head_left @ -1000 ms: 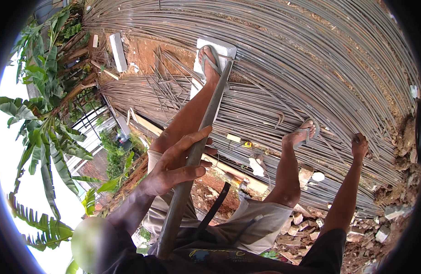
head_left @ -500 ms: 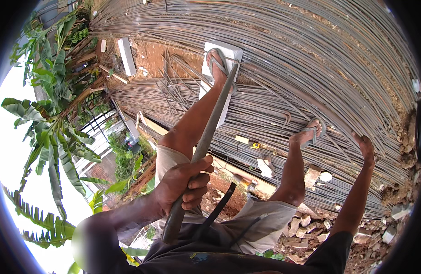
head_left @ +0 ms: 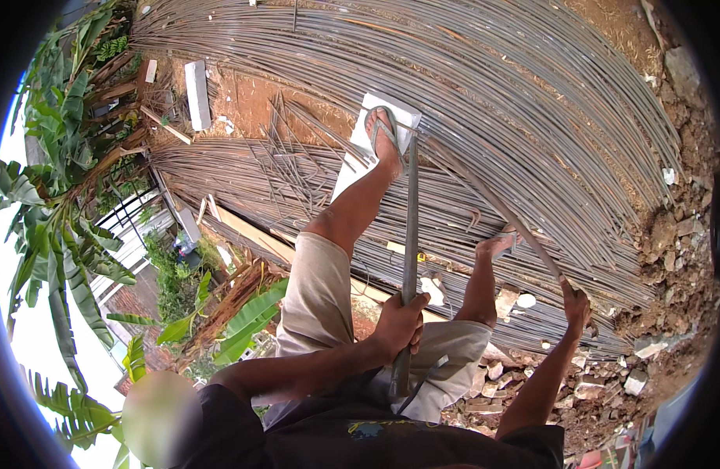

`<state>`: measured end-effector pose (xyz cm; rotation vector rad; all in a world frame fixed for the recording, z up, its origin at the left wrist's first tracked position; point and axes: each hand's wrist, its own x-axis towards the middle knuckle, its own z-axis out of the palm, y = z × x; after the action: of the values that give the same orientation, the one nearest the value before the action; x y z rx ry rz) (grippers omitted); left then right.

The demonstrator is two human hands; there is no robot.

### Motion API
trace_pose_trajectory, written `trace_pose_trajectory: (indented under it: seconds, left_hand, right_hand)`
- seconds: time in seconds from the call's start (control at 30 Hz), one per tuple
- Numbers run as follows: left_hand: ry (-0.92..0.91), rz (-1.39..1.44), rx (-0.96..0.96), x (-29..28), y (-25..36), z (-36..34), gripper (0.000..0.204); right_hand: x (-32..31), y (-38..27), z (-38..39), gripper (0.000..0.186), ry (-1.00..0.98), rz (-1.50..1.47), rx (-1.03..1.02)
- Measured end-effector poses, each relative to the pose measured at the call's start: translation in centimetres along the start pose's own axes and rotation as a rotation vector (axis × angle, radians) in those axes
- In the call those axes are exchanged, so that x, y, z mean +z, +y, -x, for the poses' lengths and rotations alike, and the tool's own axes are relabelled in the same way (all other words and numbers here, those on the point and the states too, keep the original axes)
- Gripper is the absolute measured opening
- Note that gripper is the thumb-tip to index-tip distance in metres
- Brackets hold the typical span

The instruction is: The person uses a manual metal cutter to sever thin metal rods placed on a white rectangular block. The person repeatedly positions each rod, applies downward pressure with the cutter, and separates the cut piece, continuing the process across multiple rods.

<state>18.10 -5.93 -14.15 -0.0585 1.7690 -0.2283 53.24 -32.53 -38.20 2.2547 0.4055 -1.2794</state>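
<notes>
My left hand (head_left: 401, 327) is wrapped round the lower part of a long grey metal pipe (head_left: 411, 227), which stands nearly upright in the picture. The pipe's far end reaches a brown steel rod (head_left: 493, 195), close to my left foot; whether it fits over the rod is too small to tell. My right hand (head_left: 579, 306) is closed on the near right end of that rod, which slants across the other bars. My left foot (head_left: 386, 137), in a flip-flop, rests on a white block (head_left: 411, 112). My right foot (head_left: 497, 244) stands on the bars, partly behind the rod.
Long bundles of steel bars (head_left: 532, 102) cover the ground. Short loose bars (head_left: 286, 156) and another white block (head_left: 197, 95) lie to the left. A wooden plank (head_left: 254, 234) runs past my left leg. Rubble (head_left: 677, 234) lies right, and banana plants (head_left: 59, 297) stand left.
My left hand has moved right with the pipe, which is now more upright. My right hand has come nearer and left, and now grips the rod, its end raised.
</notes>
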Motion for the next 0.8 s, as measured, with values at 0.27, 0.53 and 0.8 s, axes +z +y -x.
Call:
trace_pose_trajectory:
  seconds: [0.27,0.53,0.8]
  left_hand:
    - [0.057,-0.014,0.071,0.2,-2.6,-0.5,0.025]
    - [-0.045,0.050,0.107,-4.0,-1.5,0.8,0.024]
    - [-0.098,0.178,0.177,-2.8,-1.2,0.7,0.020]
  right_hand:
    - [-7.0,-8.7,21.2,0.102,0.124,0.085,0.192]
    - [-9.5,-5.7,24.6,0.064,0.056,0.087,-0.046]
    - [-13.4,2.1,21.0,0.070,-0.540,-0.385,-0.413]
